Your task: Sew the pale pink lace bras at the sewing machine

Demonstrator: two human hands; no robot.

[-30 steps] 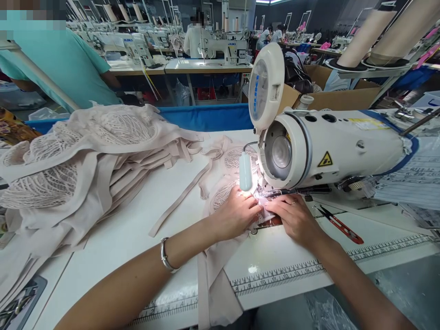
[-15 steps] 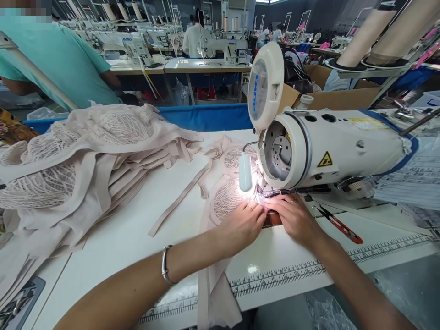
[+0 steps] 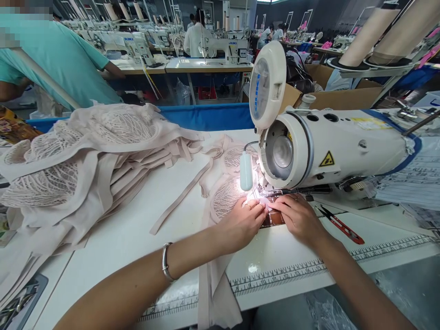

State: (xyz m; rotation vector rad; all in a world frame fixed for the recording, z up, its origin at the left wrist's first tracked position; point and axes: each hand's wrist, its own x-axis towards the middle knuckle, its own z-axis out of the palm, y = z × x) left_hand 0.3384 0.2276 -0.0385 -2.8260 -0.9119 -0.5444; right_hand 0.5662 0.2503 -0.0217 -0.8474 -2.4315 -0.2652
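Note:
A pale pink lace bra (image 3: 225, 201) lies under the needle area of a white sewing machine (image 3: 319, 142), with a strap trailing left and a band hanging over the front edge. My left hand (image 3: 244, 222) presses and grips the bra's edge just in front of the brightly lit needle area. Beside it, my right hand (image 3: 295, 217) pinches the same edge between thumb and fingers. Glare and my fingers hide the exact spot under the needle. A small pale lamp (image 3: 246, 172) hangs left of the machine head. Its round end cover (image 3: 268, 87) stands swung up.
A tall heap of similar lace bras (image 3: 92, 151) covers the table's left side. Red-handled thread snips (image 3: 342, 224) lie right of my right hand. A printed ruler (image 3: 282, 275) runs along the front edge. Thread cones (image 3: 371, 34) stand behind; a person in turquoise (image 3: 68, 64) works at far left.
My right hand has shifted slightly right, leaving a little more space between the hands. Inside the machine's open end, the round metal part has turned. The co-worker's arm has moved.

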